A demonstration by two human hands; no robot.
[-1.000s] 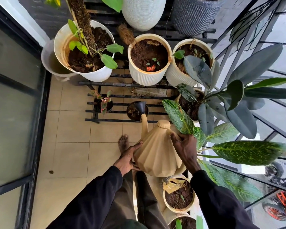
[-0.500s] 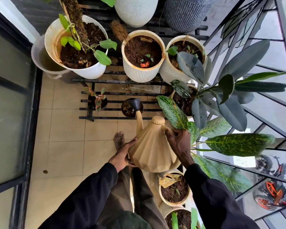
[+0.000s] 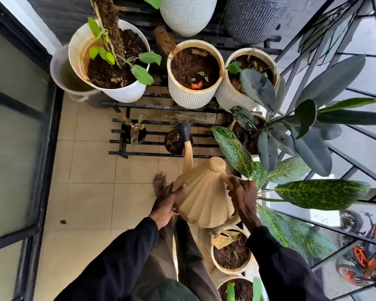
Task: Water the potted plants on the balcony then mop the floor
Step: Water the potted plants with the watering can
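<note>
A beige ribbed watering can (image 3: 204,196) is tilted forward, its dark spout head (image 3: 185,131) over a small black pot (image 3: 174,144) on the low black slatted rack (image 3: 152,152). My right hand (image 3: 241,192) grips the can's handle at its right side. My left hand (image 3: 166,203) lies against the can's left flank, fingers spread, supporting it. A second small pot with a pink-leaved plant (image 3: 135,132) stands to the left on the same rack.
Large white pots (image 3: 109,61) (image 3: 193,74) (image 3: 245,79) stand on a higher rack behind. Broad-leaved plants (image 3: 291,135) crowd the right by the metal railing (image 3: 313,68). Two pots (image 3: 230,253) sit near my legs. Glass door (image 3: 11,127) on the left, tiled floor (image 3: 85,192) between.
The can stays tilted over the small black pot, both hands holding as before. The view has shifted slightly and the scene sits a bit lower and to the left in frame.
</note>
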